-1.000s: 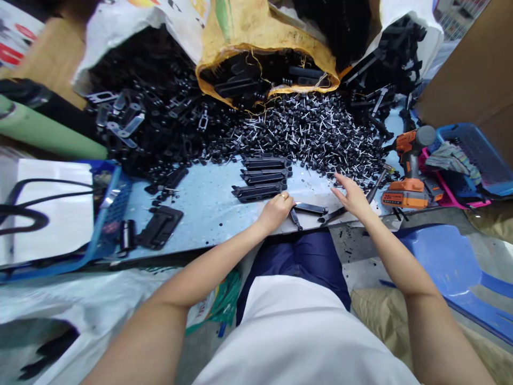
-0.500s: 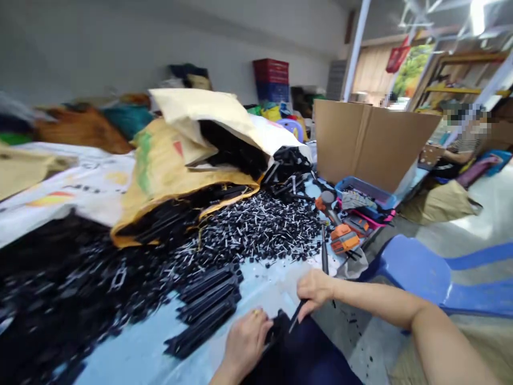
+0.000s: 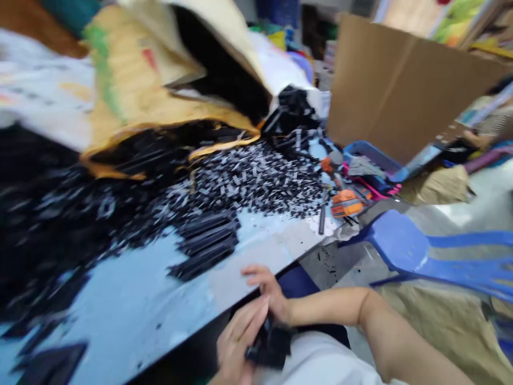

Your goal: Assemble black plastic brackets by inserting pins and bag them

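Observation:
Both my hands meet at the near edge of the light blue table (image 3: 132,299), over my lap. My left hand (image 3: 236,342) is wrapped round a black plastic part (image 3: 270,345). My right hand (image 3: 268,294) presses on the same part from above, index finger stretched out. The picture is smeared by motion, so the part's shape is unclear. A short stack of long black plastic strips (image 3: 204,243) lies on the table just beyond my hands. Behind it spreads a heap of small black pieces with white pins (image 3: 256,179).
A yellow sack (image 3: 160,107) spills black parts at the back. An orange cordless drill (image 3: 344,200) and a hammer (image 3: 323,216) lie at the table's right end. A blue plastic chair (image 3: 420,256), blue basket (image 3: 372,158) and cardboard box (image 3: 401,85) stand to the right.
My view swung up from the table and then tilted partly back down. Both hands pulled back from the table to the near edge and closed together on a black part.

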Demonstrator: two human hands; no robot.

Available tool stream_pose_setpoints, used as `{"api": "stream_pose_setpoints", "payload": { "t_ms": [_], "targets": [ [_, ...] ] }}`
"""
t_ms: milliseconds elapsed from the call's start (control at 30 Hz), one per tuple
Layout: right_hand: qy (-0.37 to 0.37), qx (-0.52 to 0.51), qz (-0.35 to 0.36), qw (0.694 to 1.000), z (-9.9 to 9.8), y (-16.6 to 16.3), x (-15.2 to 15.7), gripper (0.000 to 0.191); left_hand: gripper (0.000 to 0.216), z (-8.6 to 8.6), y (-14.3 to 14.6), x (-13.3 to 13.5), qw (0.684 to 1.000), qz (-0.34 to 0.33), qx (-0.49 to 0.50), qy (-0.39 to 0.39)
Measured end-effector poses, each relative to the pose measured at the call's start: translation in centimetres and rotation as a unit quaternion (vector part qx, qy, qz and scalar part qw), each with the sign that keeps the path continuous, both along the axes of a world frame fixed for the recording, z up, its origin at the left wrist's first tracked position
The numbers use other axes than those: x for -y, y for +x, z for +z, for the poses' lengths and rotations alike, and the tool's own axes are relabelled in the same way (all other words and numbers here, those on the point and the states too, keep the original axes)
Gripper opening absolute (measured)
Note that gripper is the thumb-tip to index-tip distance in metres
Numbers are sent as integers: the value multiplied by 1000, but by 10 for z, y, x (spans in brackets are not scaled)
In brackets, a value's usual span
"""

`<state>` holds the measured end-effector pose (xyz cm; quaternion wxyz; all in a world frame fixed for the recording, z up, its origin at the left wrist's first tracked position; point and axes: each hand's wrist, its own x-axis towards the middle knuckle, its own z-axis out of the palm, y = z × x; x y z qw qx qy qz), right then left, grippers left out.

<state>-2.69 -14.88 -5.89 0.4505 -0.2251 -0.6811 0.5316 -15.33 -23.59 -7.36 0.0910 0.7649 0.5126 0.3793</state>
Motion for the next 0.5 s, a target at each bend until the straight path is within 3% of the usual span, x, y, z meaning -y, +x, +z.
{"api": "stream_pose_setpoints", "payload": {
  "t_ms": [100, 200, 267, 400, 500],
  "targets": [
    [49, 123, -20, 991, -4, -9, -54, 61, 59, -5, -3, -31, 992, 77, -59, 78],
    [59, 222, -73, 971, -7, -37, -134, 59, 55, -7, -21, -67, 969, 177, -166, -35],
    [53, 293, -85, 951, -13, -64, -171, 59, 59, -6, -30, -84, 946, 223, -209, -114],
    [81, 401, -47, 911, -30, -104, -185, 60, 62, -3, -41, -98, 920, 231, -245, -200],
    [170, 410, -77, 893, -27, -114, -192, 61, 60, -2, -49, -97, 916, 225, -256, -209]
  ]
}}
